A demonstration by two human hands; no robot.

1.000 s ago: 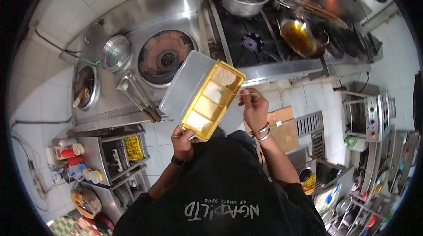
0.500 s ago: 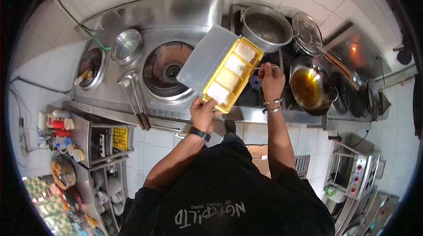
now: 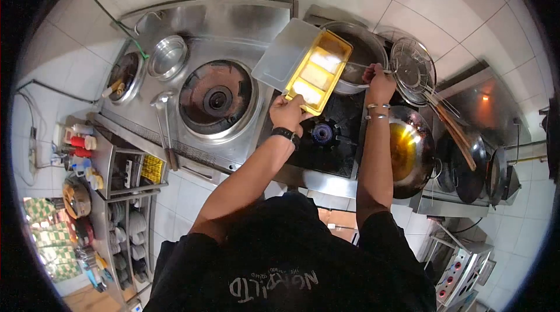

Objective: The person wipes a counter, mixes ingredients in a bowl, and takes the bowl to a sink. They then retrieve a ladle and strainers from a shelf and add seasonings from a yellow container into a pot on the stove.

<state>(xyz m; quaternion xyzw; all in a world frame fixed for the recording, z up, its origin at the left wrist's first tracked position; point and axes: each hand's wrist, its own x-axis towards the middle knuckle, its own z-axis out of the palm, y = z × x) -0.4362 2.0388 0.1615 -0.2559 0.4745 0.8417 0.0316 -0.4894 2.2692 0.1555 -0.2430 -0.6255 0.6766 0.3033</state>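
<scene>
My left hand (image 3: pixel 287 114) grips the near end of a yellow seasoning box (image 3: pixel 324 101), holding it tilted above the stove. The box has several compartments of white and cream-coloured powder, and its clear lid (image 3: pixel 282 55) hangs open to the left. Over the right side of a large metal pot (image 3: pixel 349 87) with liquid in it, my right hand (image 3: pixel 380 81) is closed on a thin-handled spoon, whose bowl I cannot make out now. Part of the pot is hidden behind the box.
A wok (image 3: pixel 424 132) with amber oil sits right of the black burner (image 3: pixel 322 133). Wire strainers (image 3: pixel 411 58) with wooden handles lie at the back right. On the left are a wok burner (image 3: pixel 217 101), a metal bowl (image 3: pixel 167 58) and long-handled ladles (image 3: pixel 163 115).
Both hands have moved forward with the box and the spoon. My right hand went from beside the box to over the pot. The camera view has shifted too.
</scene>
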